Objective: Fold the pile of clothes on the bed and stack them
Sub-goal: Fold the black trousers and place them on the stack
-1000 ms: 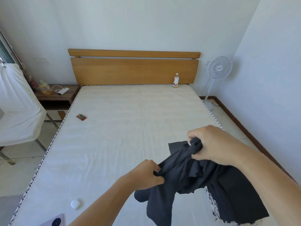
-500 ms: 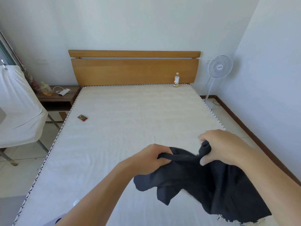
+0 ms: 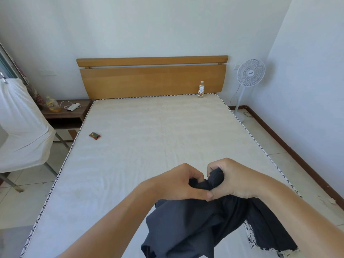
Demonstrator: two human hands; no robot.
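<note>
Both hands bunching dark garment above bed.
Left hand [image 3: 178, 183] and right hand [image 3: 234, 178] side by side, thumbs touching, fingers curled tight round dark garment [image 3: 195, 226]; cloth hangs over bed [image 3: 149, 136], near foot end.

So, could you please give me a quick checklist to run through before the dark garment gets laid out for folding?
1. Left hand grips the dark garment: ok.
2. Right hand grips it too: ok.
3. Garment spread flat: not ok, it hangs bunched below the hands.
4. Open mattress ahead to lay it on: ok.
5. Small red packet out of the way: ok, it lies near the left edge.
6. Bottle out of the way: ok, it stands by the headboard.
</note>
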